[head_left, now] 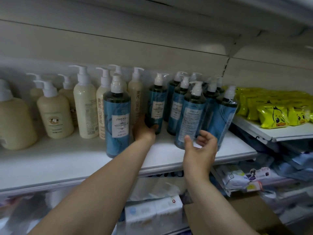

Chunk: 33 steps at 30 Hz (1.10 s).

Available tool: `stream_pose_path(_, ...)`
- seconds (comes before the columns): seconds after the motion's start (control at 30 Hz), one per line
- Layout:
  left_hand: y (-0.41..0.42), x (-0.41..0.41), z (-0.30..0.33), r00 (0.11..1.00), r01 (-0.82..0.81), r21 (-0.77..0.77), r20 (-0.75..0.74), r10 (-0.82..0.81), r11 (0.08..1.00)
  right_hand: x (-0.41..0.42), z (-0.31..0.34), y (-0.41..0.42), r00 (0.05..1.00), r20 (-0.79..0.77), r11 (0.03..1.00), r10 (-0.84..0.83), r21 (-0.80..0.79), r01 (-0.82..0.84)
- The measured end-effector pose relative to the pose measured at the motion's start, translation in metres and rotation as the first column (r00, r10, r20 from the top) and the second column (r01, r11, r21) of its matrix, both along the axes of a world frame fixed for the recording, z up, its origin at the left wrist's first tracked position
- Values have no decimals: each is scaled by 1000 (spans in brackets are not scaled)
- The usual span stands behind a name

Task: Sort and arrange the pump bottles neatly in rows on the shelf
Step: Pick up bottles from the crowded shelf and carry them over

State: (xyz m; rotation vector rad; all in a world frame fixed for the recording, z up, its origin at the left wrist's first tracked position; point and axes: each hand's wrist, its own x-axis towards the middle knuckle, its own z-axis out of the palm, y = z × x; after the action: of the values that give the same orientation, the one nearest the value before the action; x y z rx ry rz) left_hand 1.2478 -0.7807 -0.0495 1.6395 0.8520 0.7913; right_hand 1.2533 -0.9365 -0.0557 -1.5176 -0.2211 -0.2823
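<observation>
Left hand [144, 128] is gripping a blue pump bottle [156, 103] mid-shelf [67, 160]; right hand [201, 146] is hovering open by leaning blue bottles [191, 114]. Cream bottles [86, 106] are standing ranked; blue rows are looking unfinished.

White shelf [67, 160] carries cream pump bottles [55, 111] and blue pump bottles [116, 122].

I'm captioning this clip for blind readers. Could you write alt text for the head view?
The left hand grips a blue pump bottle on a white shelf, while the open right hand reaches toward a leaning blue bottle. Cream bottles stand left, yellow packets right.
</observation>
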Motion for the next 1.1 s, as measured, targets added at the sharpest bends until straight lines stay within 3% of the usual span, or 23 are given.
stream_pose_path(0.2,5,5,-1,1000,11,25,-24,-10,1000,29,9,-1,965,-118,963,235,-108,-248)
stream_pose_path(0.73,18,27,-3,999,32,87,-5,-32,996,39,4,3,951,-127,953,283,-74,-293)
stream_pose_path(1.1,33,54,-10,997,14,48,-72,-10,999,46,3,-5,920,-142,925,364,173,-340)
